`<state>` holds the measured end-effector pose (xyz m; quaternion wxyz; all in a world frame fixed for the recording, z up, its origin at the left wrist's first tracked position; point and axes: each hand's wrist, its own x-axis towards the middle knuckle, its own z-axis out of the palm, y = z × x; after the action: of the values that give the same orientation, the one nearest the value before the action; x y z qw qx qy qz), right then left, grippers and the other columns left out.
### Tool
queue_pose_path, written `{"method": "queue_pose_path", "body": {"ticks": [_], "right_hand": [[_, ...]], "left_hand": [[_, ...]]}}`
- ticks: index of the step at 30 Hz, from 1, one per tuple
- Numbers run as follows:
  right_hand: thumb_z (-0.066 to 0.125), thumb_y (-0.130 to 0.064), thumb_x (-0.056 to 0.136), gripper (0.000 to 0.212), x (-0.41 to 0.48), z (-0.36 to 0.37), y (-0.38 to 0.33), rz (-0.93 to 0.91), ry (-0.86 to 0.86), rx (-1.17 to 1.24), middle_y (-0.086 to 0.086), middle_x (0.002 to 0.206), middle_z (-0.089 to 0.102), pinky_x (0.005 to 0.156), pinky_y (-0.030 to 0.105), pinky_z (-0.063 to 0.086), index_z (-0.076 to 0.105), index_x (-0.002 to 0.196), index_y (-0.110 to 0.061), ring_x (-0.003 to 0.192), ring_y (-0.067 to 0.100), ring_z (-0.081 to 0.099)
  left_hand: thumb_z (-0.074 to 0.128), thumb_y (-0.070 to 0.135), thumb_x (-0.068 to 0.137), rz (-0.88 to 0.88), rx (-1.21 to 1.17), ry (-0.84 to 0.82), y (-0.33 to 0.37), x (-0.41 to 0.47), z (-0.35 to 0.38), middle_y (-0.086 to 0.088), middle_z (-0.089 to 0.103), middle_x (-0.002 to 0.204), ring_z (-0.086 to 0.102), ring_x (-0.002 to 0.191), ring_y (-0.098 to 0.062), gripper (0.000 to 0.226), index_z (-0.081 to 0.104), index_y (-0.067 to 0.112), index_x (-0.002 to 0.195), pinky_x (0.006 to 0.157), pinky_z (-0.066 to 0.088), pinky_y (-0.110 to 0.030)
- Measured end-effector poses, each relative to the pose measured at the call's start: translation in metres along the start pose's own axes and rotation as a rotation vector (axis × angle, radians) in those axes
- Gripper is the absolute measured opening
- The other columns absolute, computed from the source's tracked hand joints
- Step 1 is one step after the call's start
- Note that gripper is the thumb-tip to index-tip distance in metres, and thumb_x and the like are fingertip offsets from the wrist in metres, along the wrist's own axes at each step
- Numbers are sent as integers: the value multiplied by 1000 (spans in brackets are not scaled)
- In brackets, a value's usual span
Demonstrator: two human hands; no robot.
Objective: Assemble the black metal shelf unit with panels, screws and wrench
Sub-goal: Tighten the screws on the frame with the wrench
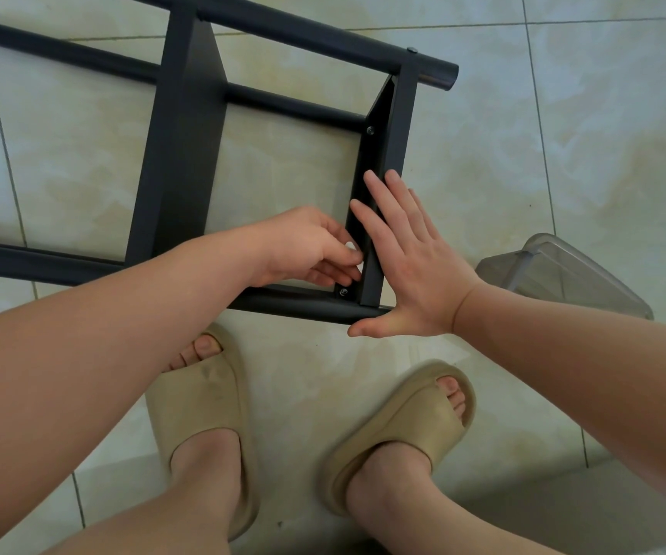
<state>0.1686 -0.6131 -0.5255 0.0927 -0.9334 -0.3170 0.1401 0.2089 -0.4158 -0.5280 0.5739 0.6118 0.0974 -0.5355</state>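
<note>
Head view: right hand (407, 270) flat on end panel (393, 126); left hand (303, 246) curled, grip unclear; bin (563, 270) nearby.

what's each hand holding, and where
Right hand holds nothing, flat on the end panel. Left hand pinches at its inner face; what it holds is hidden.

Looks like a room in a home, seen straight down at the floor. Paved throughout in large glossy tiles (483, 174), pale beige with cloudy marbled streaks, split by thin grey grout lines. Near, at the bottom edge: bare feet in a pair of tan foam slippers (203, 406), soft open-toed house footwear rather than work shoes. Far and left, laid straight on the tiles: a black metal shelf unit (187, 134), household furniture. At the right, also on the floor: a clear plastic container (571, 270).
</note>
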Motion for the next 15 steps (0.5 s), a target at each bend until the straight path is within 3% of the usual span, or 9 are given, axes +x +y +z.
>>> {"method": "queue_pose_path", "body": {"ticks": [15], "right_hand": [[45,-94,71,132,0,-1,0,9,-18,-2,23,167,1,124,59,10,18,158,1,155,40,-8]], "left_hand": [[62,14,97,-57,-137,-32,-6,-1,-2,-9,75,84,73,82,-18,8,64,7,93,83,57,-30]]}}
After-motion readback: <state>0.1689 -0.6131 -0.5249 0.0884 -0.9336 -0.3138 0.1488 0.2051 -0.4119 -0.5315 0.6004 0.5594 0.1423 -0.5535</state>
